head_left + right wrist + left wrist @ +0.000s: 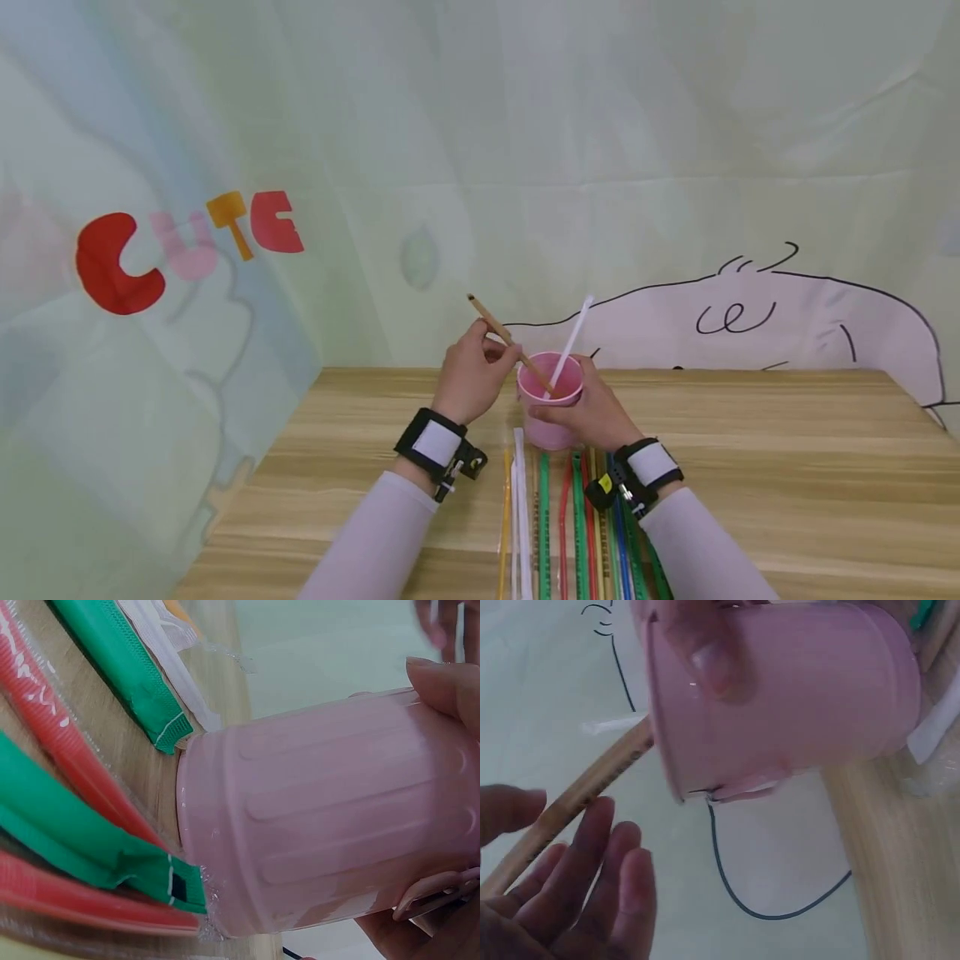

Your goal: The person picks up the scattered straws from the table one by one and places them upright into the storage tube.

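Observation:
A pink ribbed cup (550, 406) stands on the wooden table (750, 467) near its middle. My right hand (588, 412) grips the cup from the right, thumb on the near wall (705, 652). A white straw (572, 340) leans in the cup. My left hand (497, 350) pinches a brown straw (501, 331) between thumb and fingers; its lower end dips into the cup. In the left wrist view the brown straw (577, 799) runs past my fingers (600, 885) to the cup (795, 697). The right wrist view shows the cup's wall (322, 817) close up.
Several wrapped straws (570, 533), green, red, yellow, white and blue, lie side by side on the table just in front of the cup; green (112, 675) and red (67, 750) ones touch its base. A printed cloth backdrop (187, 250) rises behind and left.

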`<state>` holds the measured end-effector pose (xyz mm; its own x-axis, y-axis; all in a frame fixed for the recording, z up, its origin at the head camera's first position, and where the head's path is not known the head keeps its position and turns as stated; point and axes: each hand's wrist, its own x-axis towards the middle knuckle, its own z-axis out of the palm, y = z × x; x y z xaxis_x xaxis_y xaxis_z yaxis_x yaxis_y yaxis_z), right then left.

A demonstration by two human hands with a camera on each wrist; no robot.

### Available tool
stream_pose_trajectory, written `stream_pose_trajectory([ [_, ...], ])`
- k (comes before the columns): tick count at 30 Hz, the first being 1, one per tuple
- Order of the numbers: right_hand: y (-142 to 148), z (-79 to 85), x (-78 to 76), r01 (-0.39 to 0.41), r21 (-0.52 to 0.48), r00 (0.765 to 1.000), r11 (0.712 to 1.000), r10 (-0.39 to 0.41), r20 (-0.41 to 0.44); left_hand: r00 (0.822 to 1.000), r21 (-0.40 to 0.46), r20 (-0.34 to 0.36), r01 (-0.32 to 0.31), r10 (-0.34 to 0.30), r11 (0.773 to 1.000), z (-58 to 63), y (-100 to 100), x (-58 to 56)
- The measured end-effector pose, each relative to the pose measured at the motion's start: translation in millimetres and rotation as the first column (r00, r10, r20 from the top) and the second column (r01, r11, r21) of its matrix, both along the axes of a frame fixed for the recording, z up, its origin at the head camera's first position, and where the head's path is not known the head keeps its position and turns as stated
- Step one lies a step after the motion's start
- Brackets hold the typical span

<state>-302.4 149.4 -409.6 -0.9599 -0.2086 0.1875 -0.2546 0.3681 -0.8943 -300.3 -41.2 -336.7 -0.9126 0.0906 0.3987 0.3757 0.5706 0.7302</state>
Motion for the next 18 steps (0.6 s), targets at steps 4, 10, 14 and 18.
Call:
stream_pose_trajectory([
  [4,-1,1.0,0.9,0.003,0.012,1.0,1.0,-0.003,0.004,0.998,-0.053,0.067,-0.014,0.017,0.998,-14.8,2,-4.0],
  [10,-2,2.2,0.2,0.008,0.024,1.0,1.0,-0.008,0.005,0.979,-0.086,0.202,0.007,0.01,0.996,-30.6,-1,-5.3],
  [14,-1,0.4,-0.7,0.01,0.034,1.0,0.999,-0.01,-0.006,0.954,-0.068,0.294,0.082,-0.059,0.994,-43.2,1,-6.4],
  [18,0,-1.2,-0.8,0.014,0.054,1.0,0.998,-0.013,-0.026,0.939,0.023,0.296,0.176,-0.174,0.984,-55.9,8,-9.1],
])
